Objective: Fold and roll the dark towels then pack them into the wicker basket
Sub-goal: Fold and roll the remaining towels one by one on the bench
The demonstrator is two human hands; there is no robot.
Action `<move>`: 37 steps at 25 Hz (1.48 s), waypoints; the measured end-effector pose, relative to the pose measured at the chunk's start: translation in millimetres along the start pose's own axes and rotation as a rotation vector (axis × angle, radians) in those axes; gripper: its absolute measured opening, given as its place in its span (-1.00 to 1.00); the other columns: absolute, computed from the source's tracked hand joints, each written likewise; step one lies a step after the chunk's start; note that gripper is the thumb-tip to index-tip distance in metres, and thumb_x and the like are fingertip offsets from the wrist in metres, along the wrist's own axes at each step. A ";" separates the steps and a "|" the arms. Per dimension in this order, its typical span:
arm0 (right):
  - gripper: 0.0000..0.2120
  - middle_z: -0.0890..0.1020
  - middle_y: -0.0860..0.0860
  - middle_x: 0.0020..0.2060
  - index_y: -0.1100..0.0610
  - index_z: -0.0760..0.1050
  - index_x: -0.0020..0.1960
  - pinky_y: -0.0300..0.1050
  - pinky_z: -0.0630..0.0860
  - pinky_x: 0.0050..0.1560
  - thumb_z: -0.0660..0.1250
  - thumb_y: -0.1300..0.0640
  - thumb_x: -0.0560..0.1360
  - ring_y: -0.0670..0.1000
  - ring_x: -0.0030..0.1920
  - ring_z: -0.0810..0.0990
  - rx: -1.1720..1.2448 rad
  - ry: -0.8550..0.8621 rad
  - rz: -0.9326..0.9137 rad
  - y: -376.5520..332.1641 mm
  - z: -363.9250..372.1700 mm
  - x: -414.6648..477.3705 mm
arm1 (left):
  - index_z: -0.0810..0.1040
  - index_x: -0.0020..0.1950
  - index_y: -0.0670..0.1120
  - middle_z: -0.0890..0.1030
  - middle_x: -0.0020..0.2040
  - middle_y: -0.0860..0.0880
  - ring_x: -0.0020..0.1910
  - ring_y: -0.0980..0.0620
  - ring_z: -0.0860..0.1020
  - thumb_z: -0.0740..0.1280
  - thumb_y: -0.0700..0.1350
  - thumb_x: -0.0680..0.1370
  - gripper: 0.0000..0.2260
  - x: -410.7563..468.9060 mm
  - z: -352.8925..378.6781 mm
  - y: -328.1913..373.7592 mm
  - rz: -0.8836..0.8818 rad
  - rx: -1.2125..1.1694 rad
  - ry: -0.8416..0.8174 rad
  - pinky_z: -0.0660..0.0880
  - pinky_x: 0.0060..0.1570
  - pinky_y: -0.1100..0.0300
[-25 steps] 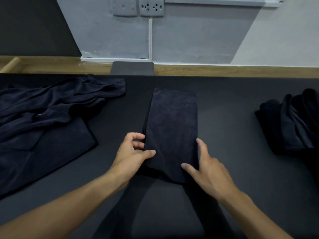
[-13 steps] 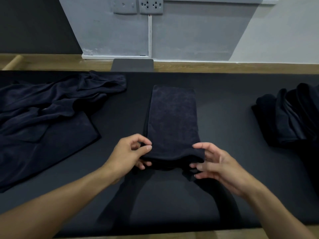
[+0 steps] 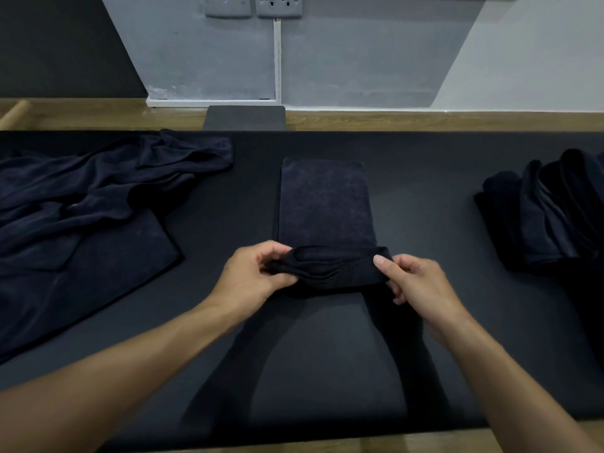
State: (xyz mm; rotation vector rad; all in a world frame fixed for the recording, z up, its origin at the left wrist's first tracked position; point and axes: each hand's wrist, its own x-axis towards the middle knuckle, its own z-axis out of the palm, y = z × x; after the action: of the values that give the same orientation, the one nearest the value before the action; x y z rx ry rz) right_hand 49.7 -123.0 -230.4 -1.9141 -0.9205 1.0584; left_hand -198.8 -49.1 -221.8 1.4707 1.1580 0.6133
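The folded towel (image 3: 325, 204) lies at the middle of the table (image 3: 425, 178) as a narrow strip. Its long axis runs straight from the near edge towards the far edge, directly away from the person. Its near end is turned up into a short roll (image 3: 330, 269) that lies crosswise, parallel to the near edge. The left hand (image 3: 251, 279) grips the roll's left end with fingers curled over the top. The right hand (image 3: 415, 282) pinches the right end, thumb on top and fingers tucked beneath. Both hands sit level with each other, so neither is nearer the work. All the flat cloth left to take up lies beyond them, towards the far edge, so the next turn likely has to go straight forward along that axis, with both ends advancing together to keep the roll from coning. Loose towels (image 3: 98, 197) are heaped by the left edge, and a dark stack (image 3: 549, 217) sits by the right edge, both well apart from the strip. The wicker basket is not in view.
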 end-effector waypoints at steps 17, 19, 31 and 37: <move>-0.54 0.63 -0.06 0.19 0.01 0.60 0.21 -0.11 0.29 0.22 0.57 0.04 0.33 0.02 0.20 0.57 -0.921 0.041 -0.963 28.3 24.9 7.3 | 0.63 -0.15 -0.11 0.64 -0.23 -0.04 -0.44 0.04 0.53 0.56 0.01 0.41 -0.77 32.2 -1.4 7.9 -0.450 0.188 0.061 0.43 -0.44 0.22; -0.58 0.64 -0.09 0.11 0.00 0.61 0.16 -0.13 0.29 0.13 0.58 0.10 0.32 0.02 0.10 0.59 -0.932 0.010 -0.924 23.6 23.7 14.8 | 0.60 -0.02 -0.03 0.63 -0.09 0.01 -0.16 -0.02 0.59 0.48 0.01 0.47 -0.82 30.0 -3.6 7.7 -0.023 0.660 0.147 0.49 -0.15 0.11; -0.82 0.62 -0.09 0.01 0.00 0.61 0.14 -0.18 0.42 0.14 0.37 0.08 0.54 -0.07 0.07 0.55 -0.746 -0.477 -0.488 -36.1 10.0 41.0 | 0.61 0.07 0.01 0.65 -0.06 0.02 -0.03 -0.01 0.57 0.29 -0.09 0.48 -0.79 39.4 13.2 13.3 0.348 0.997 -0.224 0.51 0.00 0.09; -0.72 0.65 -0.06 0.01 0.06 0.65 0.03 -0.02 0.45 0.00 0.34 0.31 0.40 0.07 0.03 0.57 -0.888 0.069 -0.905 -24.4 32.3 31.7 | 0.67 -0.03 0.11 0.67 -0.08 0.09 -0.04 0.16 0.59 0.53 -0.08 0.43 -0.84 75.7 -15.0 25.2 -0.062 0.576 -0.363 0.48 0.02 0.25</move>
State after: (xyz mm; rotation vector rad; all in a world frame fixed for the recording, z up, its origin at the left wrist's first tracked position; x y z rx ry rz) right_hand 28.2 -76.4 -232.7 -1.7509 -2.1642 0.0032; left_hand -174.5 27.6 -210.9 1.9209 1.1303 -0.0535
